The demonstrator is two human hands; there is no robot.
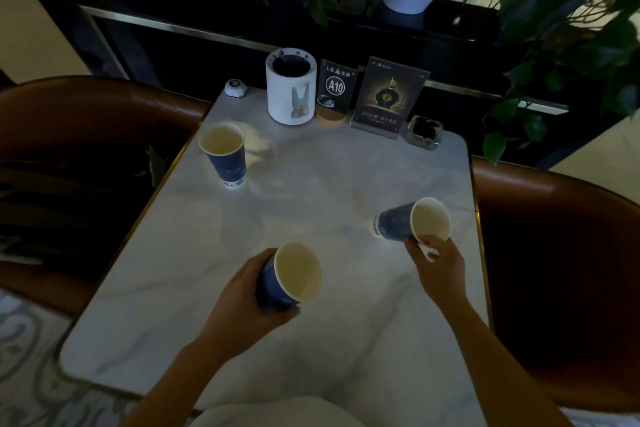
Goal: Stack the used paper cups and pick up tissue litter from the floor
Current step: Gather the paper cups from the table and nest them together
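Although the light is dim, I can make out the white marble-look counter (311,184) with its thin brass edge, flanked by two brown leather armchairs (561,270), with no tissue litter showing on the strip of patterned floor (27,357) in view. At the far edge of the counter stand a white cylindrical bin with a rabbit picture (291,87), a clear acrylic sign holder (388,97), a dark table-number card marked A10 (335,88) and a glass ashtray (423,132).

My left hand (242,298) wraps the body of a blue paper cup with a cream inside (294,276), fingers closed round its wall, the cup tipped so its mouth faces up and right, lifted off the counter. My right hand (438,265) pinches the lower rim of a second blue paper cup (412,222) between thumb and fingers (429,250); this cup lies nearly on its side, base pointing left, and I cannot tell whether it touches the counter. A third blue paper cup (224,154) stands upright, well apart, near the left edge.

I judge these cups light and thin-walled: a hard squeeze mid-body would buckle them, and any dregs could spill while tilted. The rolled rim is the stiffest hold, so nesting one base into the other's mouth with a gentle grip looks the safest way.
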